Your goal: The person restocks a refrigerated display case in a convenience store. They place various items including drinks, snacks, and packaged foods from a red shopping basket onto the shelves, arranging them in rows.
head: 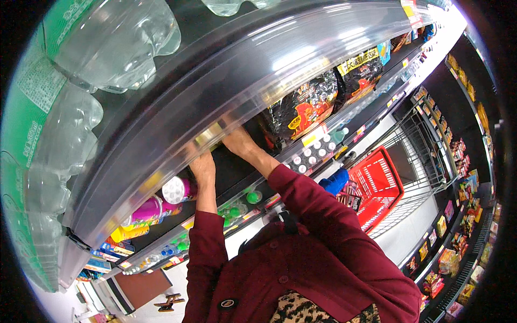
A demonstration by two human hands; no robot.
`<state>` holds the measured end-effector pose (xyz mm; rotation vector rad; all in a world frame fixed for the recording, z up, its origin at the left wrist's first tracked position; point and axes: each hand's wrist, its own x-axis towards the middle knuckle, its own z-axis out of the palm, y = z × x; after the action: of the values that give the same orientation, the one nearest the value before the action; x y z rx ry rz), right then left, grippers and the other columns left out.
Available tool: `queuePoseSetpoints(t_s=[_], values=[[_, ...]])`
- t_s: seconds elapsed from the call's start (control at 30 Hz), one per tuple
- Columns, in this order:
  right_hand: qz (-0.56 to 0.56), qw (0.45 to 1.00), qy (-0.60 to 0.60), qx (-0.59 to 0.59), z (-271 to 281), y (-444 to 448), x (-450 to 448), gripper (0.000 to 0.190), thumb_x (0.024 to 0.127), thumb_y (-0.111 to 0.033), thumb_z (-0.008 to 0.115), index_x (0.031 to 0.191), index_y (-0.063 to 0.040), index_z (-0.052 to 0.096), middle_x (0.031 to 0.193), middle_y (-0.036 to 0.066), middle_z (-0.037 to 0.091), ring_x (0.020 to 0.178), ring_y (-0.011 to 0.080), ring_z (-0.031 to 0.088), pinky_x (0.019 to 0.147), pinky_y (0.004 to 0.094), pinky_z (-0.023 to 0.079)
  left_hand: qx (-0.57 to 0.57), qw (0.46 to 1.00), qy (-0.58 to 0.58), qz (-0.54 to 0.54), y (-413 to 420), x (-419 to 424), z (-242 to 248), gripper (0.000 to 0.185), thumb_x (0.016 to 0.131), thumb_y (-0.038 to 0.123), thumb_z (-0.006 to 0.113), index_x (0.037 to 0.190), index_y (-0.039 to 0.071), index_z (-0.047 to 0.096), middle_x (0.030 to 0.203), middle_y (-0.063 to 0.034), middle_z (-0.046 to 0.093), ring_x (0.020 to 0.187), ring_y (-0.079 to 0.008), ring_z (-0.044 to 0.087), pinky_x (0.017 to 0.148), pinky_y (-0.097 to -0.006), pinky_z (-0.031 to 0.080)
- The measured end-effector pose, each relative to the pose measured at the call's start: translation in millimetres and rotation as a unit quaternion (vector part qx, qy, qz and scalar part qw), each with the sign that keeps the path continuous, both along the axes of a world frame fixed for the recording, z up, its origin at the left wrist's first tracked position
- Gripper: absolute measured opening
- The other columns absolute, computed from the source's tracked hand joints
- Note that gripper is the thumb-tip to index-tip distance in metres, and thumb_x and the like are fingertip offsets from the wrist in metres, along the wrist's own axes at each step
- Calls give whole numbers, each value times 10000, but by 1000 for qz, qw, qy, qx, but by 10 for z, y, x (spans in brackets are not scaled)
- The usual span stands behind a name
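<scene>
Both hands reach onto a dark shelf beneath a clear, curved shelf edge. My left hand [203,166] is at the near side of a yellow-green package [210,136], and my right hand [239,140] is at its other side. The package sits between my hands, which seem to grip it. The glossy edge blurs my fingers and hides much of the package. Right of my right hand stand large black noodle-type packs [305,107] with red cartoon figures. Purple tubs with white lids [173,190] stand just left of my left wrist.
Large clear bottles [117,44] in green wrap fill the upper shelf, close to the view. Capped bottles [311,155] line the shelf below. A red basket [377,189] sits in a metal shopping cart [420,169] on the right. Snack shelves [448,258] stand across the aisle.
</scene>
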<state>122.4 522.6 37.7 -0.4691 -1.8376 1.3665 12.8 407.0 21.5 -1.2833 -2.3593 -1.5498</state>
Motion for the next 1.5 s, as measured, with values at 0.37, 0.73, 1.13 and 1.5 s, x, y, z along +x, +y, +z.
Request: queuePoseSetpoints(t_s=[0.37,0.73,1.13,1.5], values=[[-15,999,-42,-15,144,-281,435,546,1029,-163,642,1526,-6,476,1424,274,601,1331,459,559,1119,461,458,54,987,-153,5,-174,366,76,622,1061,169,658,1579,-48,391,1559,-245,503,1385,-333,559,1108,-436,492],[-47,989,-118,74,-213,-918,2373,313,979,-95,694,1291,-102,668,1012,141,637,1008,355,647,876,458,539,-338,939,36,-55,-765,820,352,786,1005,433,686,1567,-55,436,1623,-293,430,1517,-441,387,1262,-518,280],[-503,746,-279,-336,-2723,-1116,5088,548,999,-243,750,1439,26,568,1104,187,767,998,242,744,809,357,608,-497,839,192,-113,-779,1001,587,1060,840,444,846,1626,-37,322,1712,-262,281,1549,-455,303,1271,-563,248],[-466,676,-366,-437,-3795,-1315,5598,999,849,-561,856,1562,9,448,1440,303,622,1362,381,602,1104,434,492,-498,842,168,-123,-753,1004,615,1022,853,344,853,1642,-5,305,1725,-264,250,1580,-451,260,1284,-558,239]])
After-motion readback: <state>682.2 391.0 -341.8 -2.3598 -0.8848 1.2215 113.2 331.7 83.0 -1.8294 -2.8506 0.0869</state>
